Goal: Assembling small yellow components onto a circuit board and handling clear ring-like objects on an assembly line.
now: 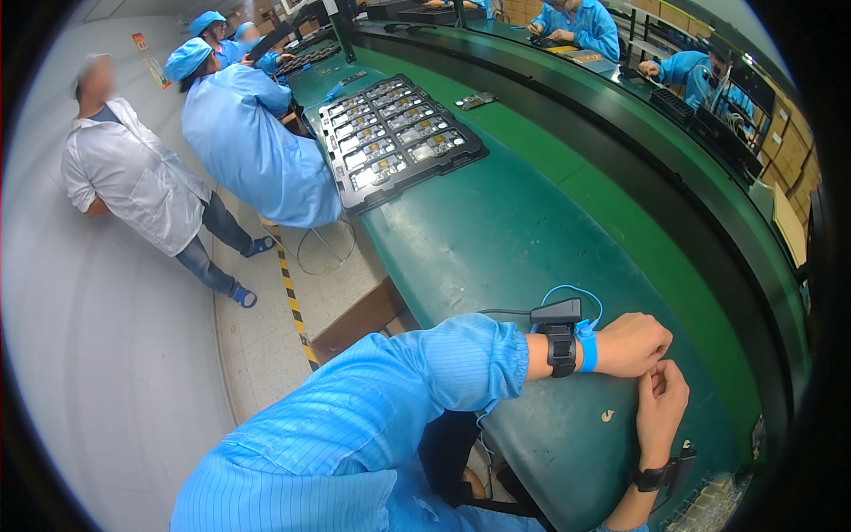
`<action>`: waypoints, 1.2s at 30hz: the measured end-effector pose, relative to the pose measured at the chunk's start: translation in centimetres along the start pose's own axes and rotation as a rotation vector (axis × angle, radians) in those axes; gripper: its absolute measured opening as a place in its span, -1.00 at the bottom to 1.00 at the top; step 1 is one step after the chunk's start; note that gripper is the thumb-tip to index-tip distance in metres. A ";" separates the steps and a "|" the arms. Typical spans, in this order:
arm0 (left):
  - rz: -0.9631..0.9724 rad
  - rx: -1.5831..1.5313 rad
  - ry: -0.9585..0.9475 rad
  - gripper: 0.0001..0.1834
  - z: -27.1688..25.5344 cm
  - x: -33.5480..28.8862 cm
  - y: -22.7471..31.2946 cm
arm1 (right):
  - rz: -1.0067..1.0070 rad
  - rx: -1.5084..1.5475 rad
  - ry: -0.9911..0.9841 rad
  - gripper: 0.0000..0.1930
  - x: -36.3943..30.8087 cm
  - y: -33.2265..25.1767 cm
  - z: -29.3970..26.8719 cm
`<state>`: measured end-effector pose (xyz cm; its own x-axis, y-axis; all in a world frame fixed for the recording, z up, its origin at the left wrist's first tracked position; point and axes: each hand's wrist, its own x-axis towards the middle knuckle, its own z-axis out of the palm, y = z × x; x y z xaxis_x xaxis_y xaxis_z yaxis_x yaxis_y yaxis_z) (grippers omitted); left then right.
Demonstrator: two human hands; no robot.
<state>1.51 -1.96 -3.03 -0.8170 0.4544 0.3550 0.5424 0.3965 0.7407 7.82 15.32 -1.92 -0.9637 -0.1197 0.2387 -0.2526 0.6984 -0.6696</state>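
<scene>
My left hand (631,345) reaches in from the left over the green tabletop, its fingers curled and pressed together. Just below it, my right hand (662,410) is closed too, thumb and fingertips pinched. The two hands meet at their fingertips, and whatever lies between them is hidden. Around my left wrist are a black strap (561,348) with a small black box (557,312) and a blue wrist band (586,346) with a thin blue cord. A black strap (651,480) circles my right wrist. A small pale scrap (607,415) lies beside my right hand.
A black tray (427,168) of circuit-board parts sits farther up the bench (443,257), with another board (476,101) beside it. A dark conveyor rail (683,195) curves along the right. Clear packaging (709,504) lies lower right. Co-workers in blue sit nearby; a person in white stands left.
</scene>
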 end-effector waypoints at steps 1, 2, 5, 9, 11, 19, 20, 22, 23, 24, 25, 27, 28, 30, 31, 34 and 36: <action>0.010 0.005 0.006 -0.88 0.0 0.0 0.0 | 0.000 0.000 0.000 -0.80 0.0 0.0 0.0; 0.010 0.005 0.007 -0.88 0.0 0.0 -0.1 | 0.002 0.008 0.003 -0.80 0.0 -0.1 0.1; 0.011 0.013 0.011 -0.88 0.1 0.0 -0.1 | -0.006 0.015 0.005 -0.79 -0.1 -0.1 0.1; 0.016 0.016 0.013 -0.88 0.2 -0.1 -0.1 | -0.029 0.003 0.005 -0.77 -0.1 0.1 0.2; 0.018 0.021 0.014 -0.88 0.2 -0.1 -0.2 | -0.024 0.008 0.005 -0.77 -0.1 0.0 0.2; 0.030 0.032 0.045 -0.91 0.6 0.0 -0.5 | -0.034 0.010 0.012 -0.78 0.0 0.5 0.4; 0.031 0.034 0.046 -0.91 0.7 0.0 -0.6 | -0.032 0.017 0.010 -0.78 0.0 0.5 0.4; 0.029 0.040 0.052 -0.92 0.8 0.0 -0.6 | -0.032 0.024 0.009 -0.78 0.0 0.7 0.5; 0.030 0.041 0.052 -0.92 0.8 0.0 -0.5 | -0.032 0.030 0.010 -0.79 -0.1 0.8 0.5; 0.021 0.037 0.030 -0.89 0.8 0.0 -0.4 | -0.033 0.036 0.010 -0.79 -0.1 0.9 0.5; 0.011 0.034 0.008 -0.87 0.7 -0.1 -0.4 | -0.034 0.039 0.010 -0.79 -0.2 0.8 0.6; 0.011 0.045 0.011 -0.87 0.6 -0.4 -0.5 | -0.046 0.027 0.009 -0.79 -0.3 0.6 0.7; 0.014 0.053 0.015 -0.87 0.6 -0.5 -0.5 | -0.047 0.028 0.009 -0.79 -0.3 0.6 0.7; 0.010 0.053 0.012 -0.88 0.9 -0.7 -0.6 | -0.042 0.017 -0.016 -0.81 -0.5 0.9 0.7; 0.014 0.050 0.007 -0.88 1.0 -0.6 -0.5 | -0.036 0.010 -0.009 -0.81 -0.6 1.0 0.5; 0.037 0.010 0.017 -0.88 2.4 0.1 -0.3 | -0.061 -0.004 0.034 -0.84 -1.2 1.7 -0.2; 0.082 0.132 -0.005 -0.86 2.4 0.4 -0.5 | -0.033 0.041 0.045 -0.83 -1.4 1.6 -0.6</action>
<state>1.35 -0.03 -4.68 -0.7682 0.4936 0.4077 0.6283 0.4592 0.6280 8.79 17.08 -2.88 -0.9503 -0.1092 0.2916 -0.2879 0.6650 -0.6891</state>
